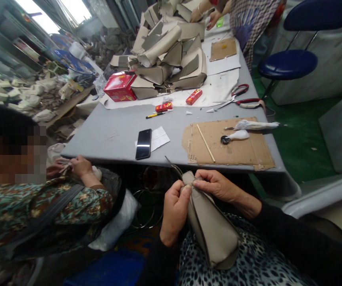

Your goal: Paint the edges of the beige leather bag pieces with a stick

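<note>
A taupe leather-like bag (211, 226) rests on my lap, its narrow end tilted up toward the table edge. My left hand (175, 208) grips that upper end from the left, the thumb pressed on the material. From the right, my right hand (214, 184) pinches the same end, thumb and fingers close to the left thumb. A thin dark strap or cord sticks out beyond the fingertips. What lies between the fingertips is too small to make out.
On the grey table (114, 135) lie a phone (143, 143), a cardboard sheet (230, 149) with a glue bottle (238, 135), scissors (233, 96), red boxes (120, 86) and piled bags (171, 59). A co-worker (45, 210) sits at left; another person's hands (206, 18) work at the far end. A blue stool (288, 63) stands right.
</note>
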A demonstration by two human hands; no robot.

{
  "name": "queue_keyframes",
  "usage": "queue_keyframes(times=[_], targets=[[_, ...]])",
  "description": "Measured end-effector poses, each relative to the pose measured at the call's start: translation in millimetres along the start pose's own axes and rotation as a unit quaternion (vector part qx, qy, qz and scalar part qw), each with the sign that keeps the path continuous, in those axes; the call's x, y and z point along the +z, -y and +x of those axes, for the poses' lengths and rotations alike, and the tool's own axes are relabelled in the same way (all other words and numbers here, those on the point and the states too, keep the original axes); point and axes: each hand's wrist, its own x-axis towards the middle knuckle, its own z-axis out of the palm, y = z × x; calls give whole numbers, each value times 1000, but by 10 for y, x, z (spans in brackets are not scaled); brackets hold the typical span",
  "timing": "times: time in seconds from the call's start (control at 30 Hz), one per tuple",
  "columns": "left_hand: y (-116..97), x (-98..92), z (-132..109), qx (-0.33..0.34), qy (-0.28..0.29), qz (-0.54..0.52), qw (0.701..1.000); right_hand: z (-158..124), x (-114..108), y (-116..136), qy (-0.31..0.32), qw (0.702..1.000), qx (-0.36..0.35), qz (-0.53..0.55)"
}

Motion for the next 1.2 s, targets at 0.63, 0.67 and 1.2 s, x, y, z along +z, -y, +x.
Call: queue_keyframes(times=[0.63,0.67,1.2], targets=[[-5,-11,7,2,-2,-5,1000,31,-76,42,36,999,-25,-16],[-3,-17,9,-1,2,-9,1000,32,-81,42,39,999,-24,-15],[-56,-226,-226,-74,74,-72,992,-87,-37,187,143,986,-29,-76]])
